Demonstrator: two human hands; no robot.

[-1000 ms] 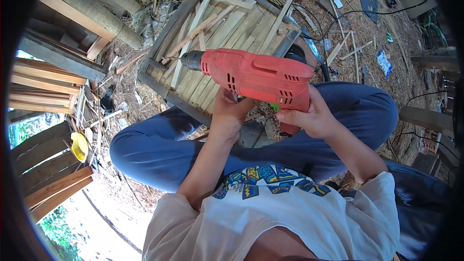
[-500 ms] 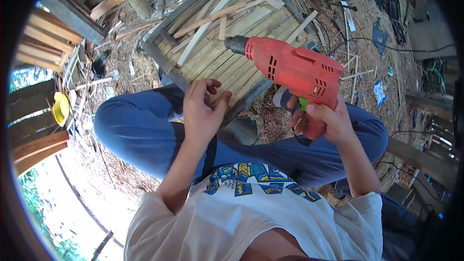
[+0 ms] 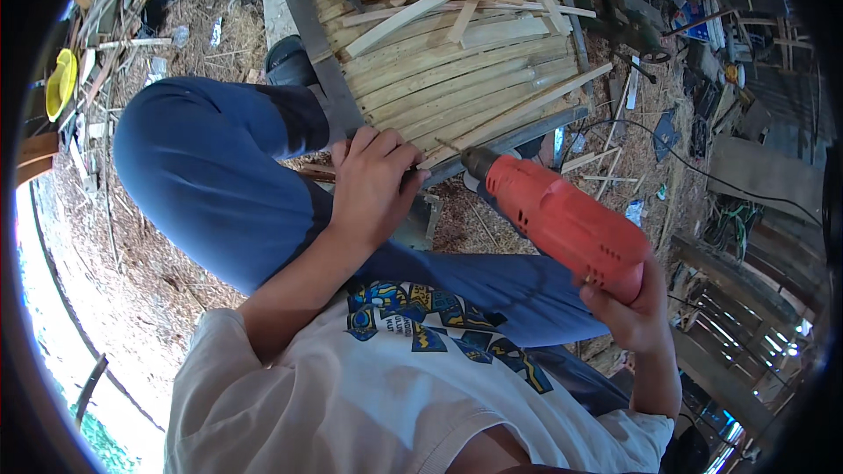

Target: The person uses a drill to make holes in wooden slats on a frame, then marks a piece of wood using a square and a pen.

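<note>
Your drill [image 3: 575, 219] is solid red with dark vent slots [image 3: 523, 217], plus a dark grey chuck [image 3: 479, 161]. Planks [image 3: 404, 88] run yellowish tan with dark stripes; their frame [image 3: 338, 92] is dull grey. Loose strips [image 3: 395, 26] are pale cream, one more orange-tan. You've got blue trousers [image 3: 228, 184] and an off-white shirt [image 3: 307, 395] with a blue, yellow and black patchwork print [image 3: 428, 339]. The bowl-shaped thing [image 3: 61, 85] is bright yellow; the cable [image 3: 746, 194], black.

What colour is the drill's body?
Red, the drill in the right hand; the head view shows it.
</note>
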